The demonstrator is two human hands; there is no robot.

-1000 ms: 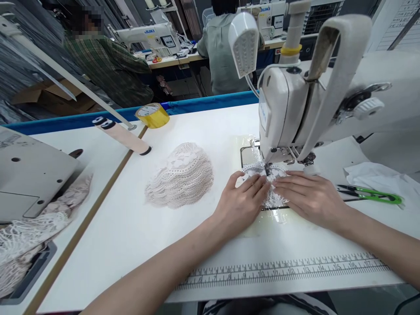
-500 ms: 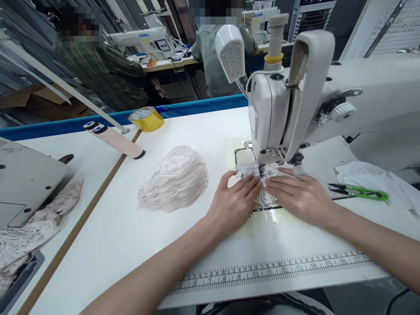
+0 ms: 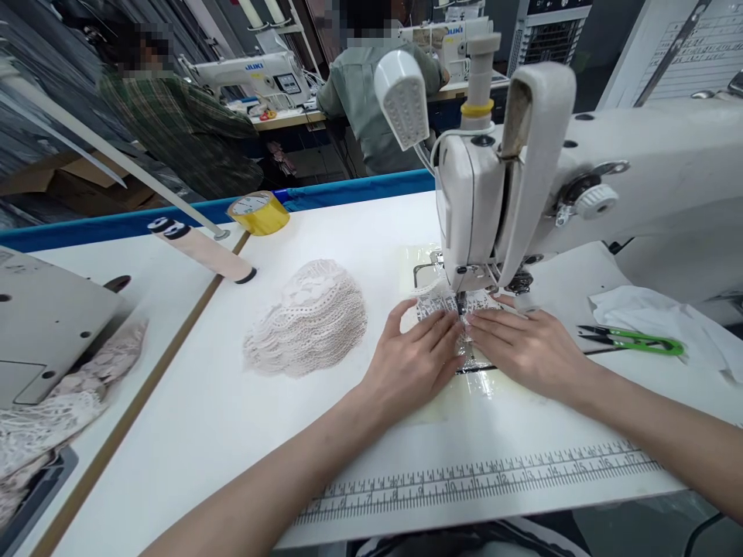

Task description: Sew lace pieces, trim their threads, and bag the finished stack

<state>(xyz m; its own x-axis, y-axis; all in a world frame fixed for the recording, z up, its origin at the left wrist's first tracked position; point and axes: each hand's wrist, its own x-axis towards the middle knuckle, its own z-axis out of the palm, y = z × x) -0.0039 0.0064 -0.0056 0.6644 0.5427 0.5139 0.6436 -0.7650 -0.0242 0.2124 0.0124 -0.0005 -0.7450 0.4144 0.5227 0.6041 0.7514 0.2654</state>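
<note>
A small piece of white lace [image 3: 430, 305] lies flat beneath the presser foot of a white sewing machine [image 3: 471, 209]. On its left part rest the outstretched fingertips of my left hand [image 3: 413, 354], palm down. My right hand [image 3: 525, 344] lies flat on the other side of the needle, fingers extended over the lace's right part. Both sets of fingertips almost meet in front of the presser foot and cover some of the lace. Left of my hands sits a fanned stack of pale lace pieces [image 3: 310, 321].
Green-handled thread snips [image 3: 644, 341] and a crumpled white cloth [image 3: 644, 308] lie at right. A yellow tape roll [image 3: 268, 220] and a pale pink roll [image 3: 203, 251] are at the back left. A printed ruler [image 3: 453, 489] runs along the front edge. Two people sit beyond the table.
The lace has shifted away from me under the presser foot; less of it shows in front of the needle. My hands stay nearly in place. One person in the background has leaned left.
</note>
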